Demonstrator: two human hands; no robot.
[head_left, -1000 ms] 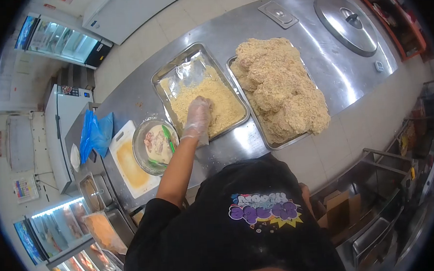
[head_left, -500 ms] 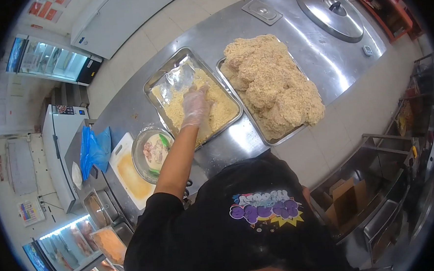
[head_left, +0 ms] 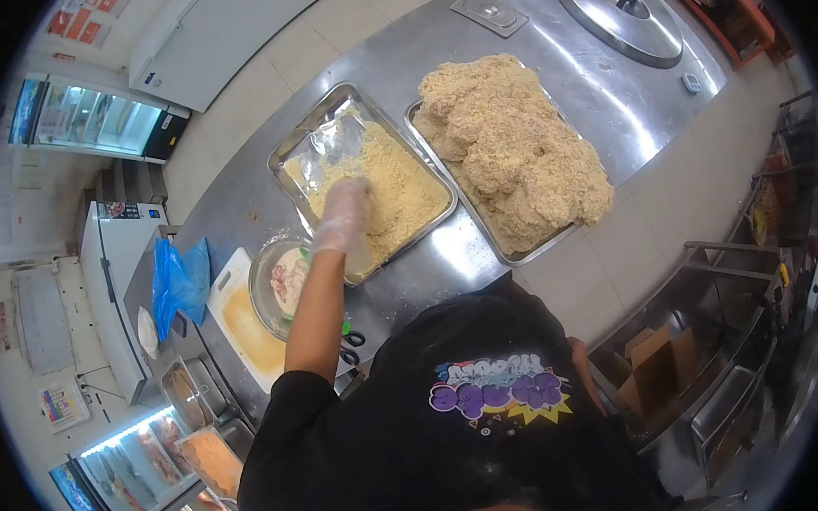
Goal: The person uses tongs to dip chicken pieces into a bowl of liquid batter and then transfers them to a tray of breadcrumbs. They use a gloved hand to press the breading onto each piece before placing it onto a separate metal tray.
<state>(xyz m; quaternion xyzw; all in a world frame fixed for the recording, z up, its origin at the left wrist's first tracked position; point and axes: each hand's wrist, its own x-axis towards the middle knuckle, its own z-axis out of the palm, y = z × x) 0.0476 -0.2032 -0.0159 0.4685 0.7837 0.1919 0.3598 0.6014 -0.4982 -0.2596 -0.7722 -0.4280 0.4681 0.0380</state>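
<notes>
My left hand [head_left: 343, 211], in a clear plastic glove, is down in a metal tray [head_left: 285, 181] of pale yellow crumbs [head_left: 405, 186]. Its fingers are blurred and partly sunk from sight, so their grip does not show. A lumpy crumb-covered patch lies just right of the hand. Close to my forearm stands a round metal bowl [head_left: 262, 305] with raw meat pieces [head_left: 287, 282] in whitish liquid. Only a strip of skin shows at my right side; the right hand itself is out of sight.
A second tray [head_left: 520, 257] is heaped high with crumb-coated pieces [head_left: 514, 148]. Black-handled scissors [head_left: 351, 345] lie by my waist. A stained white cutting board [head_left: 246, 329] and a blue bag [head_left: 179, 281] are at left. A large round lid [head_left: 614, 23] rests at the far right.
My left hand has moved left and slightly down within the crumb tray. The scissors now show more fully beside my arm.
</notes>
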